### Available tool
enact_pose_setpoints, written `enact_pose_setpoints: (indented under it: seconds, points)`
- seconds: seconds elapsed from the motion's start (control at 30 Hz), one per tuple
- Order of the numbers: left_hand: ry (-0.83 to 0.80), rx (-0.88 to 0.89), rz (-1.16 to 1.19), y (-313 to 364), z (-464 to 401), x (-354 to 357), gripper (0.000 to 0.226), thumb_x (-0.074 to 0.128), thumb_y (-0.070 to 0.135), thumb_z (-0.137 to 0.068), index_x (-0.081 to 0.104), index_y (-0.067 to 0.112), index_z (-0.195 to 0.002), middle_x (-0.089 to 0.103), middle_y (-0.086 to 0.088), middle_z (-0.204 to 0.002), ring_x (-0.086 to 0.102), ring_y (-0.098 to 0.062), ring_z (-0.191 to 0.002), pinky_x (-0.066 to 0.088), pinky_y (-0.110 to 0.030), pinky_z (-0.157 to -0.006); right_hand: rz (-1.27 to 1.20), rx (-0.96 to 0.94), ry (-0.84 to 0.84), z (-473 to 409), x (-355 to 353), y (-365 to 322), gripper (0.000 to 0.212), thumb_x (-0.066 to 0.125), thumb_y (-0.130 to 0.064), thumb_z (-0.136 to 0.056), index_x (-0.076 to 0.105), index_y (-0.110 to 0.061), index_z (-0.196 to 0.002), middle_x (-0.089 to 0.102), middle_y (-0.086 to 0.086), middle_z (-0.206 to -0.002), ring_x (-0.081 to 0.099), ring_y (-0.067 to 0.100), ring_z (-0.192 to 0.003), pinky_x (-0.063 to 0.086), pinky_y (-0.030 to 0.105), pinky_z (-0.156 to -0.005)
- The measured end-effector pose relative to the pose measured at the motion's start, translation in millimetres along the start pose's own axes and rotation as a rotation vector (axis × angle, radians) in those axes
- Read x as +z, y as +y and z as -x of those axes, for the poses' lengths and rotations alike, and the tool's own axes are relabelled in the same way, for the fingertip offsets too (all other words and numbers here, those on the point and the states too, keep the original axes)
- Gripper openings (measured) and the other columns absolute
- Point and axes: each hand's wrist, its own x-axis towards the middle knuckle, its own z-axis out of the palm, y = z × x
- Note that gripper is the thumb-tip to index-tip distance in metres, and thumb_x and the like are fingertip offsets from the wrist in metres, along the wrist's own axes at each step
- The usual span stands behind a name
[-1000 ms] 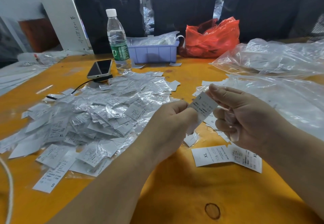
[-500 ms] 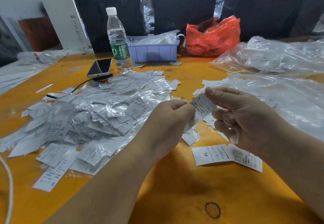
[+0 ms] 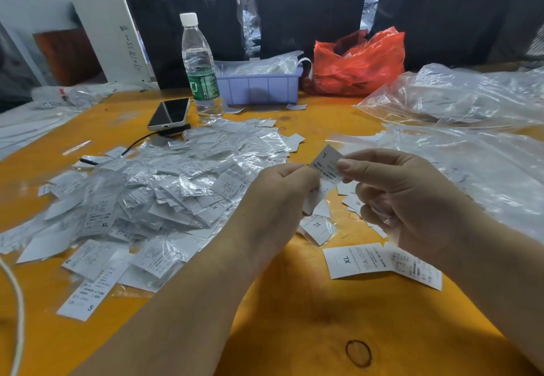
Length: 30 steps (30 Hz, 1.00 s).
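on the orange table an xl tag is lying flat near the right hand, which is pinching the upper end of a white label between thumb and forefinger, while the left hand is pinching the same label lower down, so it is hanging tilted above the table between them. a pile of bagged labels is spreading left of the hands, and clear bags are lying to the right. farther back a phone, a bottle, a purple bin and a red bag are sitting toward the far edge.
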Motion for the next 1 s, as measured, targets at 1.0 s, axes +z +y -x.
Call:
enact_pose_setpoints:
  seconds: [1.0]
  points:
    - [-0.009, 0.083, 0.087, 1.0, 3.3, -6.4, 0.012, 0.066, 0.019, -0.09, 0.07, 0.008, -0.089, 0.072, -0.001, -0.07, 0.048, -0.007, -0.046, 0.044, -0.02, -0.046, -0.042, 0.061, -0.082, -1.0, 0.1, 3.8, 0.024, 0.071, -0.019, -0.071, 0.073, -0.005, -0.089, 0.052, 0.002, -0.062, 0.022, 0.007, -0.038, 0.024, 0.017, -0.035]
